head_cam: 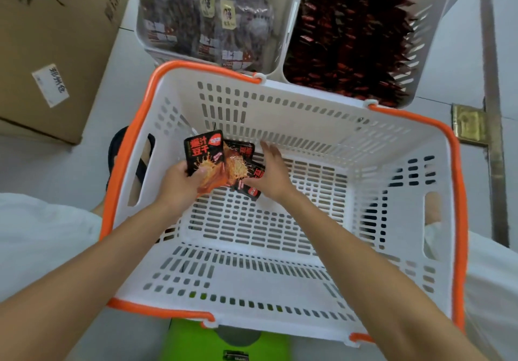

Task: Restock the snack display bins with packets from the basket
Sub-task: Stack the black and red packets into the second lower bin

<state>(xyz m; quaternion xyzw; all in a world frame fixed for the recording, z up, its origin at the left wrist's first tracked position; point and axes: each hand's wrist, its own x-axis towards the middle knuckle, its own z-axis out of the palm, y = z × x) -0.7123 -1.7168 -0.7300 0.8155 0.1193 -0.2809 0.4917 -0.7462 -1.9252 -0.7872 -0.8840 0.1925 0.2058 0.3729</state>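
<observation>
Basket (280,274) nearest us: we see the left hand (182,185) curled round a black-orange packet (203,156) over its far-left floor, the right hand (273,174) spread open, fingers touching the loose packets (249,188) alongside, then the dark-packet bin (140,30) and red-packet bin (433,38) just beyond the far rim.

White basket (280,274), slotted walls, orange rim (123,147). 3 black packets (203,159): orange splash graphics, red lettering. White left bin (140,33): dark pouches (207,24), pale labels. White right bin (431,52): dark red sachets (350,33). Brown cardboard box (56,38).
</observation>
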